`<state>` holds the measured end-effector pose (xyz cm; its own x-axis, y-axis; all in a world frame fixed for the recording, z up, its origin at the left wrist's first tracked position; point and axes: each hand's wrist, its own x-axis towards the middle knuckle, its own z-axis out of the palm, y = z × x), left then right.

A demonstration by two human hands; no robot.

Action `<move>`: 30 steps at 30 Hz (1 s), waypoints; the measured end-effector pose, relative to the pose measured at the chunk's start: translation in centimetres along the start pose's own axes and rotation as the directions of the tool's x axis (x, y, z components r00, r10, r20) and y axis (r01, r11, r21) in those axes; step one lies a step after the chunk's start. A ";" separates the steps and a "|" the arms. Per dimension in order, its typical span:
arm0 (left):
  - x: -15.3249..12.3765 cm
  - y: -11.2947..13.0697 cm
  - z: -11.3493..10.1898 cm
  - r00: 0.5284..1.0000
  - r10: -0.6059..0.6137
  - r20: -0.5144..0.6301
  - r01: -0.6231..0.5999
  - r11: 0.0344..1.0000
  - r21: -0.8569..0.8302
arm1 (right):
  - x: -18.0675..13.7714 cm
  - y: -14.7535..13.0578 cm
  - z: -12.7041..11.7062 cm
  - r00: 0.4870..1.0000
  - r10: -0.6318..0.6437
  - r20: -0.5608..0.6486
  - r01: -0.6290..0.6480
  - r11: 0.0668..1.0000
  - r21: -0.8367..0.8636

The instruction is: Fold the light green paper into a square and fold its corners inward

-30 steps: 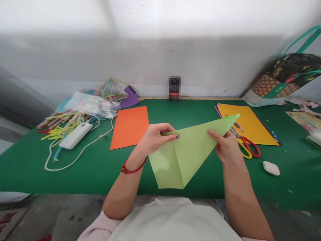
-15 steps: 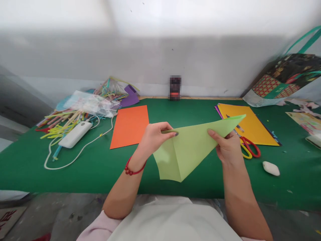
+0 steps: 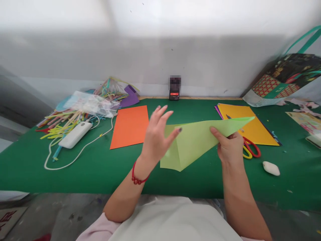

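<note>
Okay, got folded light-green paper (image 3: 197, 142) held one-handed dead ahead, 12 o'clock, above the green table (image 3: 95, 179).
Pinching it near its 3 o'clock end with the right hand (image 3: 231, 148). Holding up the left hand (image 3: 155, 139), open and spread, by its 9 o'clock end; can't tell if touching. Spotted around the paper: orange sheet (image 3: 129, 127) at 9, smartphone (image 3: 174, 91) at 11, red-and-yellow-handled scissors (image 3: 246, 142) at 3.

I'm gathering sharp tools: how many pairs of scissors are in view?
1: red-and-yellow-handled scissors by the yellow paper, partly hidden by the right hand. Others could be under the paper strips.
</note>
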<state>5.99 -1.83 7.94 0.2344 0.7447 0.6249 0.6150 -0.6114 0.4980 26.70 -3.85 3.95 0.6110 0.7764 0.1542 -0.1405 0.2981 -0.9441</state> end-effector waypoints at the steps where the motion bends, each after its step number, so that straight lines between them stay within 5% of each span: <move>1: -0.1 0.4 0.2 0.999 0.033 0.027 -0.033 0.999 -0.001 | -0.1 -0.1 0.0 1.000 -0.006 0.004 0.006 1.000 -0.009; 8: 0.5 -0.8 0.5 0.970 -0.063 0.234 0.086 0.992 -0.090 | -0.6 -1.2 -0.2 0.998 0.060 0.033 -0.061 0.998 0.034; 15: 1.0 -0.4 -1.2 0.935 -0.153 0.321 0.244 0.933 -0.265 | -0.8 -1.5 -0.4 0.987 0.156 0.048 -0.158 0.986 0.060; 30: 0.7 0.5 -1.7 0.921 -0.160 0.356 0.281 0.906 -0.318 | -0.8 -1.5 -0.5 0.987 0.157 0.037 -0.159 0.986 0.055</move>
<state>5.18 -2.09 9.59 0.3852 0.8788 0.2816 0.3830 -0.4299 0.8176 26.80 -5.18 5.12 0.5520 0.8337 0.0151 -0.2785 0.2014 -0.9391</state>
